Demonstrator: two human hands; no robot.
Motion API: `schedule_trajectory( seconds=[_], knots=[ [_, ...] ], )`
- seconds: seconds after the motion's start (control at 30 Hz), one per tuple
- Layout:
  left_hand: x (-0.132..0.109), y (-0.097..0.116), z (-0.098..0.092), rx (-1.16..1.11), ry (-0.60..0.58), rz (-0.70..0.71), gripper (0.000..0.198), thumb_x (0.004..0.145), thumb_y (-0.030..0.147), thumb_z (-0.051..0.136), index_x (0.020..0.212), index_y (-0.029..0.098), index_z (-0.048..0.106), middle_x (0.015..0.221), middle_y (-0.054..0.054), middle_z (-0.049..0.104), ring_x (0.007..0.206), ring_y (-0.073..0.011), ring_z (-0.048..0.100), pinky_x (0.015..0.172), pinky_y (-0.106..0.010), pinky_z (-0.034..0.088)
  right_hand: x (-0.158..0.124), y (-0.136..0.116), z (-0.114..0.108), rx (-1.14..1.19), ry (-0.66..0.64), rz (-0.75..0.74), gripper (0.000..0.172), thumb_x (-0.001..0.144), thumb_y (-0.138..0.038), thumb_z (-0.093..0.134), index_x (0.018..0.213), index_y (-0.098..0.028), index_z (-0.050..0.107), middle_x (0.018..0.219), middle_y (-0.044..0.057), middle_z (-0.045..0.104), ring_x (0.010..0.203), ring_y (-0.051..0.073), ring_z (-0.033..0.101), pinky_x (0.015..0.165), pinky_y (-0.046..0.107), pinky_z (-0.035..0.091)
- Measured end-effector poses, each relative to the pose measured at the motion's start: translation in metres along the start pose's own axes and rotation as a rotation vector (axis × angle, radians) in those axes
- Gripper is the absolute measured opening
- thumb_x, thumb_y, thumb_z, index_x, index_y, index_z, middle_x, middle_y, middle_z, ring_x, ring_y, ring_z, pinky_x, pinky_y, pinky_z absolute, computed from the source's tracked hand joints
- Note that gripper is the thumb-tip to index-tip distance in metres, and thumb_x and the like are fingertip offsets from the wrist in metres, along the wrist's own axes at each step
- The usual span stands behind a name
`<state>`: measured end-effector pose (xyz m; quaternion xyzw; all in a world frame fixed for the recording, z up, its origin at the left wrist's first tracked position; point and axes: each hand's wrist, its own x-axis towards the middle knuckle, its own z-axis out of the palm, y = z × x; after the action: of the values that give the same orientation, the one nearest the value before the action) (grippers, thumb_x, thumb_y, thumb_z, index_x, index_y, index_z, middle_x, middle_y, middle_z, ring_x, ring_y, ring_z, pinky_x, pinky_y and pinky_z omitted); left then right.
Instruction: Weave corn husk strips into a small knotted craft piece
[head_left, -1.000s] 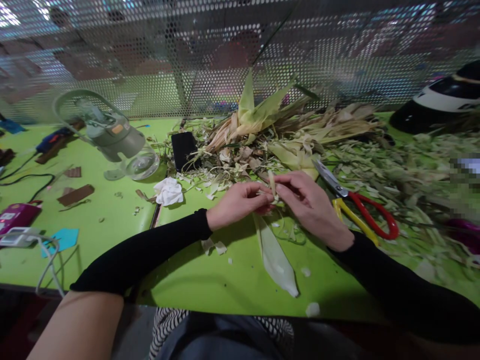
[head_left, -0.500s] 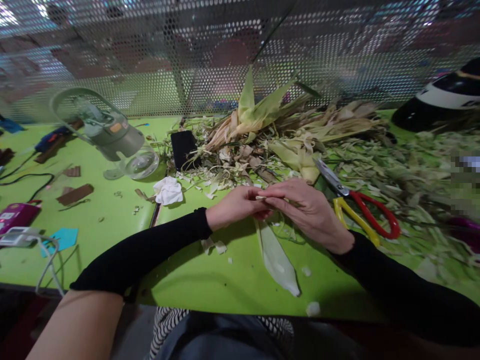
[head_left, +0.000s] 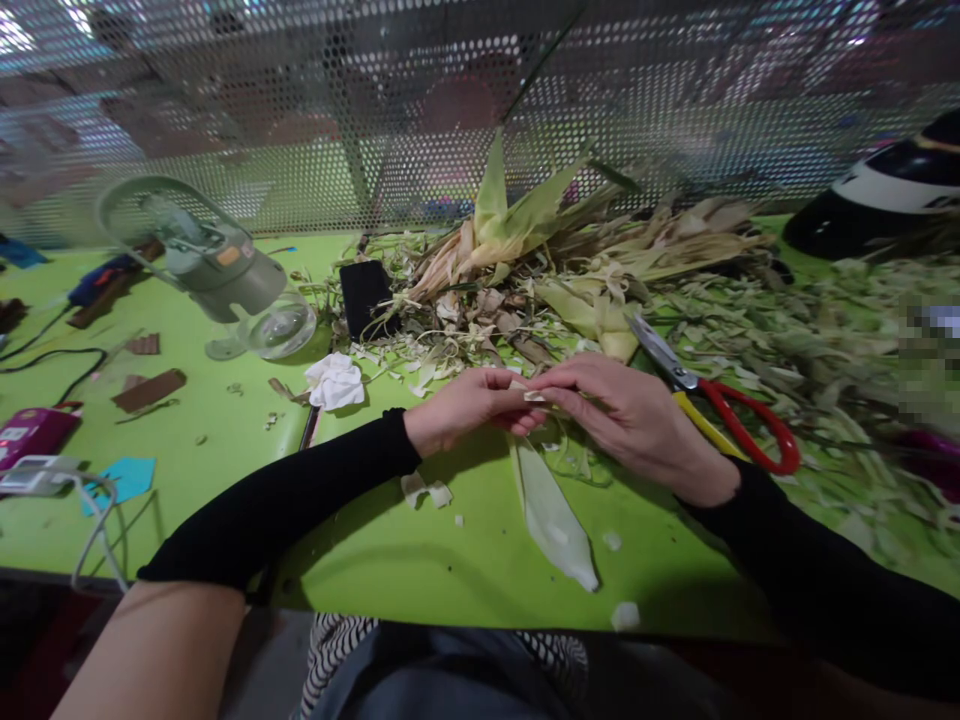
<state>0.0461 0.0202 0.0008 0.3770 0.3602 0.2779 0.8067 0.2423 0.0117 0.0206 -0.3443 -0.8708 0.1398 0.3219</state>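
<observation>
My left hand (head_left: 480, 408) and my right hand (head_left: 622, 415) meet above the middle of the green table, fingertips pinched together. Between them is a small pale piece of corn husk (head_left: 534, 396), mostly covered by the fingers. Below the hands a long pale-green husk leaf (head_left: 553, 520) lies on the table, its upper end hidden under them. Scissors (head_left: 720, 400) with one red and one yellow handle lie right of my right hand, which partly covers the yellow loop. Small husk scraps (head_left: 426, 490) lie below my left hand.
A heap of corn husks (head_left: 517, 235) and shreds covers the back and right. A black phone (head_left: 365, 298), crumpled white tissue (head_left: 335, 381) and tipped clear bottle with grey-green lid (head_left: 232, 270) lie left of it. A perforated screen (head_left: 420, 120) stands behind; a dark bottle (head_left: 877, 195) is far right.
My right hand has shifted slightly right and covers more of the yellow scissor handle. The pale husk piece between the fingertips shows more. The long leaf has stayed about where it was.
</observation>
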Motion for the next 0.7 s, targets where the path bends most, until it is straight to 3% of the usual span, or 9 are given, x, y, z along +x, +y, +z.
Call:
schedule_trajectory(
  seconds=[0.13, 0.33, 0.53, 0.7],
  knots=[
    [0.0, 0.0, 0.0, -0.04, 0.005, -0.022, 0.016, 0.096, 0.006, 0.057, 0.086, 0.007, 0.069, 0.075, -0.004, 0.072, 0.062, -0.0046, 0.063, 0.075, -0.023, 0.054, 0.0, -0.001, -0.003, -0.045, 0.033, -0.037, 0.016, 0.098, -0.026, 0.056, 0.097, -0.025, 0.072, 0.085, 0.004, 0.075, 0.076, 0.021, 0.07, 0.071, 0.035, 0.056],
    [-0.001, 0.002, -0.002, -0.068, -0.015, -0.047, 0.015, 0.096, 0.004, 0.056, 0.088, 0.007, 0.068, 0.073, -0.005, 0.071, 0.062, -0.0047, 0.064, 0.071, -0.02, 0.054, 0.004, 0.001, -0.013, -0.062, -0.128, -0.098, 0.019, 0.099, -0.033, 0.056, 0.101, -0.026, 0.073, 0.089, 0.005, 0.077, 0.08, 0.022, 0.072, 0.07, 0.036, 0.055],
    [0.0, 0.0, 0.001, -0.006, 0.013, -0.01, 0.012, 0.095, 0.008, 0.06, 0.088, 0.008, 0.069, 0.075, -0.003, 0.071, 0.063, -0.0049, 0.063, 0.078, -0.024, 0.054, 0.004, 0.001, -0.015, -0.06, -0.147, -0.09, 0.023, 0.1, -0.031, 0.051, 0.095, -0.026, 0.072, 0.088, 0.005, 0.076, 0.081, 0.022, 0.071, 0.072, 0.036, 0.056],
    [-0.001, -0.001, 0.0, 0.101, 0.0, 0.104, 0.007, 0.092, 0.012, 0.063, 0.088, 0.009, 0.068, 0.078, -0.003, 0.071, 0.069, -0.0067, 0.064, 0.084, -0.028, 0.053, 0.002, 0.0, -0.013, -0.115, -0.11, -0.09, 0.018, 0.098, -0.025, 0.053, 0.091, -0.023, 0.07, 0.091, 0.008, 0.073, 0.084, 0.023, 0.07, 0.071, 0.036, 0.056]
  ],
)
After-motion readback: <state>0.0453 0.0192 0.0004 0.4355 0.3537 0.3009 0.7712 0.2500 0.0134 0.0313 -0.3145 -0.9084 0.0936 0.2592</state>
